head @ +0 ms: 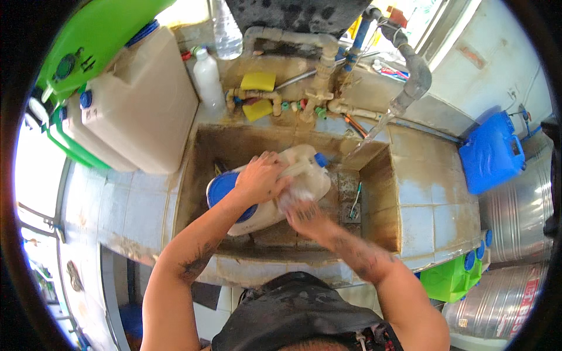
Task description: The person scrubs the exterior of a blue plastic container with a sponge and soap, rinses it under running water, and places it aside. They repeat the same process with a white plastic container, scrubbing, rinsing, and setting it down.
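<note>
A whitish plastic jug with two blue caps lies tilted inside a stained, tiled sink. Its wide blue lid faces left; the small blue cap points right. My left hand grips the jug from above, near its handle. Against the jug's near side, my right hand presses a pale cloth or scrubber, too blurred to name exactly. Water runs from a grey pipe spout into the sink's right part. On the sink bottom lies a toothbrush.
Large white jerrycans and a green one crowd the left counter. Yellow sponges, a white bottle and pipes line the back ledge. A blue jerrycan stands right, beside metal drums.
</note>
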A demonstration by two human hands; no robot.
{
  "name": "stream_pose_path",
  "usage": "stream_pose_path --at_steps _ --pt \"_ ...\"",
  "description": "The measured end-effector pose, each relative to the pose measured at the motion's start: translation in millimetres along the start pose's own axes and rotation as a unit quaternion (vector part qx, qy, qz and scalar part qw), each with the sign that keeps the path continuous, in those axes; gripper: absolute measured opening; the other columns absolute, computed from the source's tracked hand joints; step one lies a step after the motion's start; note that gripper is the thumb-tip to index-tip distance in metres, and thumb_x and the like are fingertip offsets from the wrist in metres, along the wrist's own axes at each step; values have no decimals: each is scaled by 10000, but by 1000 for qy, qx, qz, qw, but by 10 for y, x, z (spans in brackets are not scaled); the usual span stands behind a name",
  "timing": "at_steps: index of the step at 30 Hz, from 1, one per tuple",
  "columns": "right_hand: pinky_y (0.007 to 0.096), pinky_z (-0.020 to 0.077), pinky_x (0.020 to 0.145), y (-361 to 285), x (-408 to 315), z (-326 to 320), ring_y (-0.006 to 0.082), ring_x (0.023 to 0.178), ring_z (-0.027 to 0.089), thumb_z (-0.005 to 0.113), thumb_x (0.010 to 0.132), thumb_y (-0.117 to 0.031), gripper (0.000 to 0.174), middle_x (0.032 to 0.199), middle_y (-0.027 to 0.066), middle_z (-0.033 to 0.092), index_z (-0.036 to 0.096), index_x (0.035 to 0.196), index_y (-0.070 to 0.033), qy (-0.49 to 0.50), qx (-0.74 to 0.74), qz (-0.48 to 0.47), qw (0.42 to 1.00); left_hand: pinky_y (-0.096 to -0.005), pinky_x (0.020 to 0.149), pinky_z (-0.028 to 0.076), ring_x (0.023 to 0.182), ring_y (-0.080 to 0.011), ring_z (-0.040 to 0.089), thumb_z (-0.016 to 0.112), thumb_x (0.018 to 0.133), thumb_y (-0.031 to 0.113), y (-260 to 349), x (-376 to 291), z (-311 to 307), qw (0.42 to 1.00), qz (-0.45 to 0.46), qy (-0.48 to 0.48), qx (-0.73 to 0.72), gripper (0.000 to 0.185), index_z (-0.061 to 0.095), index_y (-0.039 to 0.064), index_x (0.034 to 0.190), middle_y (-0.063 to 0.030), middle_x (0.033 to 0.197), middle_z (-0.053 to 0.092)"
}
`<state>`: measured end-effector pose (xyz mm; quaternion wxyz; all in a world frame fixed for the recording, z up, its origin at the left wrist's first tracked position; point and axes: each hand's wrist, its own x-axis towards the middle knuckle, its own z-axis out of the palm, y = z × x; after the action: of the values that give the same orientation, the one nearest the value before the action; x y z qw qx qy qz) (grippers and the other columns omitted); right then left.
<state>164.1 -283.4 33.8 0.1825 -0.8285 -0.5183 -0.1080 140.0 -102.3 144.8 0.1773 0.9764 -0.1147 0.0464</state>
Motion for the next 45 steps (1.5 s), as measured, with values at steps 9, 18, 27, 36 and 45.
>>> stream_pose_path --at_steps 9,18,27,36,45 --pt "582 465 941 64 214 -152 403 1131 595 608 911 -243 349 1210 233 624 629 1190 -35 -148 113 128 974 -434 985 409 1173 -297 533 597 934 464 5 40 -16 998 0 20 52 443 725 129 1195 -90 1187 628" --pt "581 382 1078 -163 202 -589 454 1274 500 697 814 -240 598 1360 291 523 539 1332 16 -69 103 36 992 -458 961 405 1116 -294 533 627 908 435 24 113 -12 998 15 40 39 406 738 116 1132 -71 1141 622" --pt "523 385 1108 -88 426 -811 454 1277 502 766 740 -222 645 1345 277 543 572 1310 10 -102 0 -78 992 -452 982 422 1121 -291 552 642 916 383 1 133 5 998 1 65 -20 362 759 106 1117 -90 1125 635" --pt "498 456 997 439 -334 -581 404 1151 550 689 750 -87 507 1158 172 628 608 1245 -18 108 42 -39 993 -421 919 497 1011 -357 639 552 989 209 -94 183 2 915 -66 286 -275 304 729 -22 1079 -191 1052 699" --pt "451 526 891 286 737 -457 369 1017 640 684 761 -137 516 1100 160 669 636 1272 -79 -114 -51 -101 987 -388 892 513 987 -349 668 542 991 196 -197 179 4 932 -44 278 -226 307 713 -43 1082 -207 1031 700"
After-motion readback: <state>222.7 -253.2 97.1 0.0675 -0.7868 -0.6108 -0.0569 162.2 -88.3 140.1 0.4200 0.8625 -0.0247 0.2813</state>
